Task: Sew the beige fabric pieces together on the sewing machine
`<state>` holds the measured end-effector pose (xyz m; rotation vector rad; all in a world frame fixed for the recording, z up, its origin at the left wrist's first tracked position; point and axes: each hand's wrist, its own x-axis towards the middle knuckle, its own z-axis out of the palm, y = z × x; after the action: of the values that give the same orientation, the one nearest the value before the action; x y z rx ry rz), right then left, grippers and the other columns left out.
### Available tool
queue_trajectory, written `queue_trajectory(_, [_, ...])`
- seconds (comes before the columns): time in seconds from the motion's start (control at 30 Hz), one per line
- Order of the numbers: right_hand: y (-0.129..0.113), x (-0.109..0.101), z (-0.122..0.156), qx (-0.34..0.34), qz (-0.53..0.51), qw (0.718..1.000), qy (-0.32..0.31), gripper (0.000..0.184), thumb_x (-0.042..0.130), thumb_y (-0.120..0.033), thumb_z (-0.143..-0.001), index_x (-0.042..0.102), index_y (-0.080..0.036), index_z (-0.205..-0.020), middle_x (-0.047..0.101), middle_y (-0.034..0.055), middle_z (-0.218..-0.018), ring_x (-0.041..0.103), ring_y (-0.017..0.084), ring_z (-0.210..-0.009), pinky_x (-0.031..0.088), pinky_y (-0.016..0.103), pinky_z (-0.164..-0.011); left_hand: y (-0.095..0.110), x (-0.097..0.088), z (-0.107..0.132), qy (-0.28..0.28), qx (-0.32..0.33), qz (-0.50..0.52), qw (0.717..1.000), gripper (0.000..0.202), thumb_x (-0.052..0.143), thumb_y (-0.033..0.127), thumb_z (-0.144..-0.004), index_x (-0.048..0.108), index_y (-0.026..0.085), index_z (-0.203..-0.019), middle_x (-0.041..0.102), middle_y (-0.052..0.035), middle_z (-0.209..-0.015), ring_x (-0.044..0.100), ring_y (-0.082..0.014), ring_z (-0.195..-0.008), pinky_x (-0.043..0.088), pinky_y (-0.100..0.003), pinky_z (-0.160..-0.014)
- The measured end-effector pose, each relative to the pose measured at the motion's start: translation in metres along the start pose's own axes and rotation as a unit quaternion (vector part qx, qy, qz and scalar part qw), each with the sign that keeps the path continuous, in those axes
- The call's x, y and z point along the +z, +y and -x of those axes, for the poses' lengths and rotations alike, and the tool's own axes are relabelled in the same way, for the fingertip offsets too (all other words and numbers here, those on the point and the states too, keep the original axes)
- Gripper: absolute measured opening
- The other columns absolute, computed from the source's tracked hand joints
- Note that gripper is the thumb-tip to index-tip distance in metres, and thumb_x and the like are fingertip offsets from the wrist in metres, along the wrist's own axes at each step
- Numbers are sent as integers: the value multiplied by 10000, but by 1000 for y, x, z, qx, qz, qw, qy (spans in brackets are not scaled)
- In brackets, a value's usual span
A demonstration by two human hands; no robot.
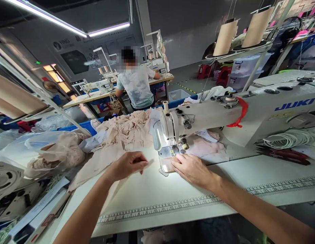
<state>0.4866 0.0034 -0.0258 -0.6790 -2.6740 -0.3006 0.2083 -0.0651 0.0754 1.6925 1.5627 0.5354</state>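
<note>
My left hand (128, 165) hovers over the white sewing table (157, 193), fingers pinched together on a thin pale strip of fabric (147, 164) that runs toward the needle. My right hand (191, 169) lies flat on the table, fingers stretched out, pressing beige fabric (168, 165) down under the presser foot of the white JUKI sewing machine (223, 115). The machine's lamp lights the needle area brightly.
A pile of beige fabric pieces (124, 130) lies behind the needle, and a plastic bag of more fabric (53, 152) sits at left. Red-handled scissors (284, 154) lie at right. A ruler strip (188, 203) runs along the table's front. Another person (137, 84) sits at a far table.
</note>
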Motion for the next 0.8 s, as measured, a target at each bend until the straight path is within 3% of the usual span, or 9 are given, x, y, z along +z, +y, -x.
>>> queue_trajectory(0.13, [3, 3, 2, 7, -4, 1000, 14, 161, 513, -157, -986, 666, -192, -1024, 617, 48, -895, 498, 184, -726, 284, 343, -656, 4, 46, -51, -66, 45, 45, 996, 308, 647, 488, -797, 582, 201, -708, 585, 27, -602, 448, -102, -537, 356, -225, -514])
queue_trajectory(0.27, [2, 3, 5, 24, -18, 999, 13, 154, 512, -161, -981, 646, -200, -916, 614, 48, -904, 466, 183, -728, 261, 345, -667, -18, 73, -83, -42, 17, 38, 998, 278, 653, 464, -766, 559, 208, -712, 576, 30, -637, 509, -128, -588, 403, -236, -542])
queue_trajectory(0.37, [2, 2, 5, 29, -27, 999, 6, 146, 526, -150, -961, 641, -203, -888, 611, 47, -902, 456, 184, -724, 263, 347, -673, -28, 77, -87, -15, 2, -9, 1000, 223, 637, 425, -781, 601, 208, -746, 597, 30, -650, 547, -145, -619, 423, -239, -564])
queue_trajectory(0.53, [1, -1, 3, 42, -36, 998, -7, 151, 529, -125, -937, 661, -198, -933, 614, 52, -907, 466, 184, -725, 276, 349, -667, -25, 75, -86, -1, -27, -64, 998, 169, 649, 385, -799, 643, 217, -785, 660, 33, -661, 604, -156, -644, 441, -246, -590])
queue_trajectory(0.8, [13, 0, 10, 85, -110, 990, 13, 241, 472, -106, -972, 697, -191, -954, 641, 48, -921, 512, 155, -684, 377, 327, -650, -26, 71, -98, -67, -84, 28, 994, 176, 710, 349, -749, 624, 196, -764, 691, 20, -664, 653, -145, -658, 465, -226, -602])
